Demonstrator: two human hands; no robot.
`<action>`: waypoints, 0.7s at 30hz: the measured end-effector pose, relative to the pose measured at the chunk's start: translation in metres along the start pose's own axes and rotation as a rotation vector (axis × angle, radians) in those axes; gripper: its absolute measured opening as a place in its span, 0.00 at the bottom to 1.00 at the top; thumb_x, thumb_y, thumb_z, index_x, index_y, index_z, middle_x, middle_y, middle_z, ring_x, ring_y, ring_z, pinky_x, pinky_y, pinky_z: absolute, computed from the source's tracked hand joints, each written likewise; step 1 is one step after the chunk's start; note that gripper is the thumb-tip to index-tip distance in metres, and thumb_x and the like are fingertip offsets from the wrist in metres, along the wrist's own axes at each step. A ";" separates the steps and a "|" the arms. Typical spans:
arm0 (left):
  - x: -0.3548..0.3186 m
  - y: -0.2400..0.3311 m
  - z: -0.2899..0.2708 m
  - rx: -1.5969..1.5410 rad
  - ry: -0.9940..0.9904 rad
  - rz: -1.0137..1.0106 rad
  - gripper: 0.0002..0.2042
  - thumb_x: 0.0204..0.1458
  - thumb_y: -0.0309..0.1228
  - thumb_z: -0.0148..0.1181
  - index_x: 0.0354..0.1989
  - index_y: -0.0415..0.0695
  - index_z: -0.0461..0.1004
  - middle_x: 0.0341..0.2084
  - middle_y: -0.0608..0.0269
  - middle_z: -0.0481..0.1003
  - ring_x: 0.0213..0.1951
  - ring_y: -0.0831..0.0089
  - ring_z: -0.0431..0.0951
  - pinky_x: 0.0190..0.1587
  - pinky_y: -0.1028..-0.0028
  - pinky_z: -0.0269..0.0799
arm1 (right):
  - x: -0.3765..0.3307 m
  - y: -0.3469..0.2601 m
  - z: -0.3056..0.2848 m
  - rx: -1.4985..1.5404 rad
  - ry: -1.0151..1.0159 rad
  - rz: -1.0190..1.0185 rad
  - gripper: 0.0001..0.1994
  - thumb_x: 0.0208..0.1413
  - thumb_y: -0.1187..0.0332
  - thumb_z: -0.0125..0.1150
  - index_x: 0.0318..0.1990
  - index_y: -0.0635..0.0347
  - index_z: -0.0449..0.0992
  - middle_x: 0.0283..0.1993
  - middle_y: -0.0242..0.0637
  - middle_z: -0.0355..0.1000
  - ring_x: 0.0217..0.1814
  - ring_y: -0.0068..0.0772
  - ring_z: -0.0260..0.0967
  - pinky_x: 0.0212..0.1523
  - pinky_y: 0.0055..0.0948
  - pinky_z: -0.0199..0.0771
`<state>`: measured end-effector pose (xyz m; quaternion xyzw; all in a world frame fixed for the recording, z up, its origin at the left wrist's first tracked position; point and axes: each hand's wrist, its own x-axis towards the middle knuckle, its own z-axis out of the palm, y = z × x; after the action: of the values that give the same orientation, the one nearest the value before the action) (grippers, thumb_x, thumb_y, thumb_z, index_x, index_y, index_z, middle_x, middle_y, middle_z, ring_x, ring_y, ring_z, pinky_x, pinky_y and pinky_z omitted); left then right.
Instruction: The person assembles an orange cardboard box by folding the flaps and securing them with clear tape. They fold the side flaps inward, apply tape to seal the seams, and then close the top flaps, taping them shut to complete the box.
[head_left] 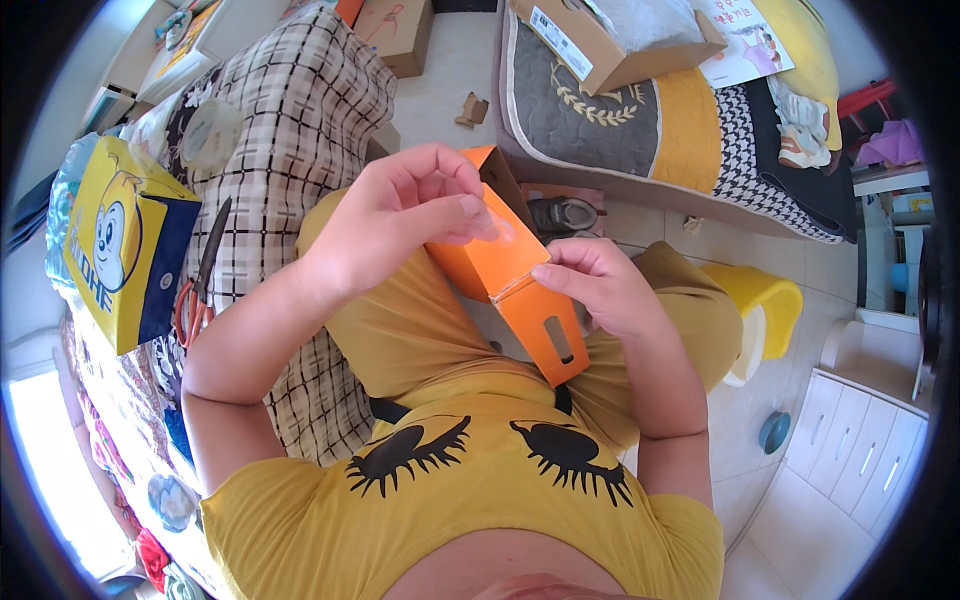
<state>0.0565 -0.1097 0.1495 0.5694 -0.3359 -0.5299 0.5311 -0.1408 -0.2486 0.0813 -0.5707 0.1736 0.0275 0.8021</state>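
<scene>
A small orange cardboard box is held over my lap, its long flap with a slot hanging open toward me. My left hand grips the box from the top left, thumb pressed on its upper face. My right hand holds the box's right edge where the flap joins, fingers curled on it. I sit in yellow clothes, knees bent beneath the box.
To my left lies a checked blanket with scissors and a yellow and blue bag. Ahead are a padded mat bearing an open brown carton, a shoe, a yellow stool, and white drawers at right.
</scene>
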 end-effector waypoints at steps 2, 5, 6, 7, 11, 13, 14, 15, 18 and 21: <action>-0.005 -0.002 0.000 0.035 0.019 0.017 0.04 0.59 0.24 0.51 0.40 0.39 0.67 0.34 0.60 0.76 0.43 0.67 0.80 0.47 0.72 0.74 | 0.000 0.000 0.000 -0.006 0.001 0.004 0.09 0.60 0.66 0.57 0.31 0.62 0.74 0.25 0.17 0.64 0.28 0.07 0.56 0.27 0.14 0.57; -0.012 0.000 0.002 0.102 0.030 0.032 0.04 0.58 0.23 0.51 0.41 0.38 0.67 0.38 0.62 0.72 0.47 0.70 0.76 0.52 0.71 0.71 | 0.000 0.001 0.000 -0.007 0.007 -0.003 0.09 0.60 0.67 0.57 0.32 0.63 0.75 0.26 0.18 0.65 0.28 0.07 0.56 0.28 0.15 0.58; -0.014 0.000 0.002 0.115 0.027 0.051 0.04 0.58 0.22 0.51 0.40 0.38 0.67 0.39 0.62 0.70 0.49 0.71 0.75 0.53 0.71 0.69 | -0.001 0.001 0.000 -0.001 0.003 -0.005 0.09 0.60 0.67 0.57 0.32 0.63 0.75 0.26 0.18 0.66 0.28 0.07 0.57 0.28 0.15 0.58; -0.016 0.001 0.003 0.129 0.023 0.070 0.04 0.58 0.22 0.51 0.40 0.38 0.67 0.40 0.63 0.69 0.50 0.72 0.73 0.54 0.72 0.67 | -0.001 0.001 0.000 0.006 0.000 -0.007 0.09 0.60 0.67 0.57 0.33 0.64 0.75 0.26 0.18 0.66 0.28 0.08 0.57 0.28 0.15 0.59; -0.021 0.004 0.009 0.383 0.054 0.235 0.03 0.57 0.21 0.52 0.38 0.37 0.67 0.44 0.64 0.64 0.51 0.74 0.70 0.56 0.73 0.62 | -0.003 -0.004 0.002 0.010 0.012 0.011 0.08 0.60 0.68 0.57 0.34 0.64 0.75 0.27 0.19 0.68 0.29 0.08 0.59 0.30 0.15 0.61; -0.019 0.006 0.007 0.526 0.082 0.342 0.03 0.57 0.22 0.53 0.39 0.38 0.69 0.37 0.67 0.68 0.43 0.80 0.70 0.49 0.79 0.64 | -0.002 -0.002 0.000 -0.006 0.011 0.003 0.08 0.60 0.68 0.57 0.34 0.64 0.76 0.28 0.20 0.69 0.30 0.08 0.60 0.30 0.15 0.62; -0.018 0.006 0.006 0.596 0.095 0.396 0.03 0.57 0.22 0.54 0.39 0.39 0.70 0.33 0.69 0.70 0.39 0.83 0.70 0.46 0.82 0.65 | -0.002 -0.001 -0.001 -0.010 0.006 0.002 0.08 0.60 0.68 0.57 0.34 0.64 0.76 0.29 0.20 0.69 0.30 0.08 0.60 0.30 0.15 0.62; -0.018 0.006 0.008 0.423 0.079 0.320 0.04 0.57 0.22 0.54 0.39 0.39 0.70 0.33 0.69 0.70 0.39 0.83 0.70 0.45 0.82 0.66 | -0.002 0.001 -0.003 -0.013 0.000 0.001 0.08 0.59 0.68 0.57 0.35 0.65 0.76 0.29 0.20 0.70 0.30 0.08 0.61 0.31 0.15 0.62; -0.017 0.007 0.014 0.075 0.059 0.149 0.06 0.55 0.20 0.55 0.40 0.38 0.70 0.33 0.69 0.70 0.37 0.83 0.70 0.44 0.82 0.66 | -0.003 -0.001 -0.002 -0.016 0.004 0.007 0.08 0.60 0.69 0.56 0.35 0.65 0.76 0.29 0.21 0.70 0.30 0.08 0.61 0.31 0.15 0.63; -0.016 0.008 0.020 0.073 0.062 0.141 0.09 0.53 0.19 0.57 0.43 0.37 0.70 0.33 0.68 0.70 0.36 0.83 0.70 0.44 0.81 0.67 | -0.003 0.000 0.001 0.006 0.013 -0.003 0.08 0.60 0.68 0.56 0.35 0.65 0.76 0.29 0.21 0.70 0.30 0.08 0.61 0.31 0.15 0.63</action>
<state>0.0357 -0.1011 0.1633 0.5794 -0.3780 -0.4606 0.5561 -0.1429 -0.2474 0.0824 -0.5689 0.1778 0.0220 0.8027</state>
